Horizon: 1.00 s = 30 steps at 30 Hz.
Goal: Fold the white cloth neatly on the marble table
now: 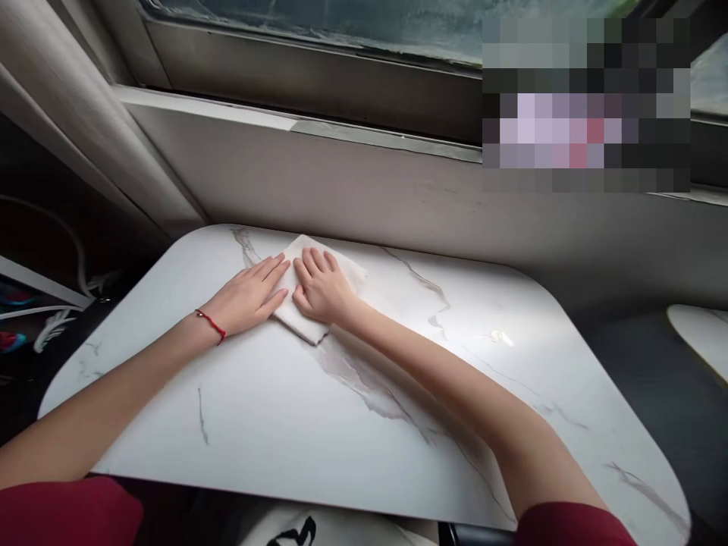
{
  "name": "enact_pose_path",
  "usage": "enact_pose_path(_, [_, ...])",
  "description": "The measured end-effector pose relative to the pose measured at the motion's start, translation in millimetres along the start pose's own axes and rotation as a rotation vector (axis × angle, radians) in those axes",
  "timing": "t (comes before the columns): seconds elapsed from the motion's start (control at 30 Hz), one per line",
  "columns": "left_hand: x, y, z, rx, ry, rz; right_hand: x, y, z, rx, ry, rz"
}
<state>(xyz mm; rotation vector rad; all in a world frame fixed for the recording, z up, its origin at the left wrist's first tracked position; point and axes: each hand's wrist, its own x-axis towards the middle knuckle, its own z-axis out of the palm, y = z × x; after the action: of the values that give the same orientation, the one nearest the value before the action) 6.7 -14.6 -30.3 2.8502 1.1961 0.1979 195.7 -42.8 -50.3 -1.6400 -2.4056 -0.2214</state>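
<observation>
On a white, marble-patterned table [250, 402] lies a folded white cloth [312, 330], or perhaps a thick paper towel. My right hand [324, 292] presses down on its middle, fingers bent against it and thumb at the side. My left hand [247, 296] is laid flat at the cloth's left edge, fingers stretched out and their tips touching it. A thin red cord bracelet [210, 326] circles my left wrist. Part of the cloth is hidden under both hands.
A small whitish mark [500, 337] shows on the table's right side. Beyond the far edge rises a wall [341, 186] below a window [318, 26]. A curtain [96, 98] hangs at left. Another white tabletop [702, 334] stands at right. A pixelated patch covers the upper right.
</observation>
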Motion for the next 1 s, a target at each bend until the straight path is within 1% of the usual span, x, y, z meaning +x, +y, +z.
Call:
enact_pose_path(0.13, [6,-20,-6,0.021,-0.027,-0.119,42,7,11,0.038,0.033,-0.027])
enact_pose_path(0.2, [7,-26,-9,0.017,-0.035,-0.147,54,10,15,0.077,0.053,-0.051])
enact_pose_path(0.27, [6,-29,-12,0.007,-0.039,-0.150,59,12,18,0.109,0.073,-0.059])
enact_pose_path(0.4, [6,-32,-14,0.009,-0.036,-0.129,55,10,21,0.120,0.083,-0.034])
enact_pose_path(0.5, [6,-28,-15,0.051,-0.008,-0.124,47,2,19,0.117,0.062,-0.020])
enact_pose_path(0.6, [8,-16,-20,0.142,0.001,-0.133,38,-13,14,0.123,0.044,0.007])
enact_pose_path(0.67, [9,-4,-26,0.226,-0.022,-0.162,32,-27,8,0.129,0.020,0.037])
enact_pose_path(0.73, [5,12,-33,0.311,-0.063,-0.219,23,-44,1,0.128,-0.013,0.056])
enact_pose_path(0.8, [-8,29,-40,0.376,-0.121,-0.279,10,-62,-6,0.117,-0.046,0.029])
enact_pose_path(0.83, [-18,37,-43,0.395,-0.150,-0.292,2,-72,-9,0.108,-0.062,0.000])
enact_pose_path(0.9, [-49,54,-44,0.409,-0.173,-0.294,-17,-92,-15,0.098,-0.078,-0.079])
enact_pose_path(0.93, [-68,61,-43,0.409,-0.154,-0.296,-27,-102,-18,0.102,-0.075,-0.120])
enact_pose_path(1.0, [-108,73,-35,0.409,-0.060,-0.332,-46,-120,-21,0.118,-0.048,-0.203])
